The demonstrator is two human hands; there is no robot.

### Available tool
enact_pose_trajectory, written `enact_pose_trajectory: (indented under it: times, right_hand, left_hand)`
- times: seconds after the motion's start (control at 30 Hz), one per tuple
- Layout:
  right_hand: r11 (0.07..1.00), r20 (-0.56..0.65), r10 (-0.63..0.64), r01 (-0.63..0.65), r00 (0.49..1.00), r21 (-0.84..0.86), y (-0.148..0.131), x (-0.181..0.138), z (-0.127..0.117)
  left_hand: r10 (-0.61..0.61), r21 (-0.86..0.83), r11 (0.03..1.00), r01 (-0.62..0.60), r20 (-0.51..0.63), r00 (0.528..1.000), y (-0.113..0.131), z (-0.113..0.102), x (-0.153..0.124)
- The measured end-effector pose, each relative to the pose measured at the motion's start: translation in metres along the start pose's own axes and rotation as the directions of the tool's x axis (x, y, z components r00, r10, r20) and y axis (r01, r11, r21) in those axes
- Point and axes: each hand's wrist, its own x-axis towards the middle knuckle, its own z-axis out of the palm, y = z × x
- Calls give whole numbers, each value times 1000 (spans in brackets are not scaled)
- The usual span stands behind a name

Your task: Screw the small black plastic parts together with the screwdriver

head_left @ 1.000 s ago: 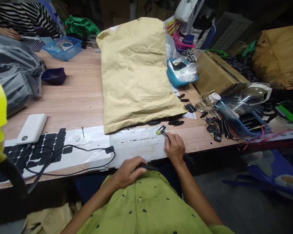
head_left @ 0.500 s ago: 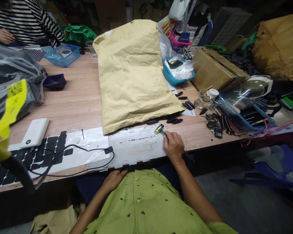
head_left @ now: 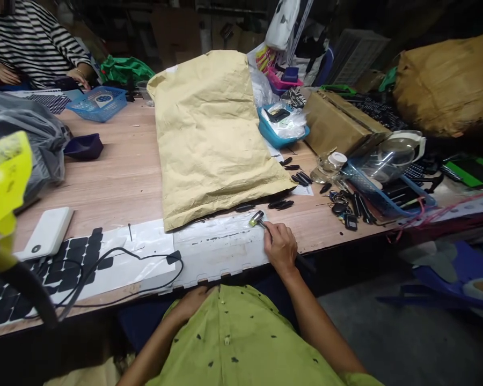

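Observation:
My right hand point(head_left: 280, 246) rests on the table's front edge, closed round the handle of a small hammer point(head_left: 257, 219) whose head lies on a white sheet point(head_left: 219, 246). My left hand point(head_left: 193, 301) is down below the table edge by my green shirt, mostly hidden, so I cannot see its fingers. Just beyond the hammer, several small black parts point(head_left: 280, 203) lie beside a large tan paper sack point(head_left: 211, 134).
A white power bank point(head_left: 48, 232) and black cable point(head_left: 116, 262) lie on a sheet of black squares at left. Blue baskets point(head_left: 97, 103), a cardboard box point(head_left: 338, 123), a bottle point(head_left: 330, 165) and clutter fill the right. A person in a striped top sits far left.
My left hand dropped from table level, where it held a black object, down under the table edge. The right hand and hammer stayed put; the view shifted slightly.

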Motion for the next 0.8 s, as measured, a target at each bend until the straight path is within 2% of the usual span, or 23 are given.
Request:
enact_pose_trajectory:
  times: [0.07,0.13,0.2,0.27,0.33,0.4,0.5,0.57,0.67,0.8]
  right_hand:
    - [1000,-6,-4,4,1000,3,0,0,0]
    - [1000,-9,1,-1,1000,8,0,-1,0]
    - [1000,-9,7,-7,1000,22,2,-2,1]
    - [999,-10,7,-6,1000,36,3,-3,3]
    - [999,-13,3,-3,1000,41,4,-4,4]
    - [999,-14,0,1,1000,42,4,-3,4]
    - [999,-14,-1,2,1000,54,4,-3,4]
    - [999,-19,0,1,1000,55,4,-3,5]
    - [999,-25,0,1,1000,47,3,-3,4]
    - [999,-32,-12,13,999,35,-1,-2,1]
  left_hand:
    - [75,-39,997,-73,45,996,4,-5,-21]
    - [162,-25,987,-162,34,986,15,-10,-40]
    - [231,39,972,-230,-10,973,33,-14,-52]
    - [329,89,942,-323,-51,943,58,-16,-51]
    - [415,141,906,-399,-118,902,85,-19,-34]
    - [483,283,862,-419,-215,849,111,-21,-5]
    - [593,497,774,-392,-351,725,146,-24,45]
    - [644,598,719,-354,-381,663,165,-28,72]
    - [656,702,659,-268,-364,661,180,-32,96]
    - [631,756,632,-168,-377,678,182,-35,105]
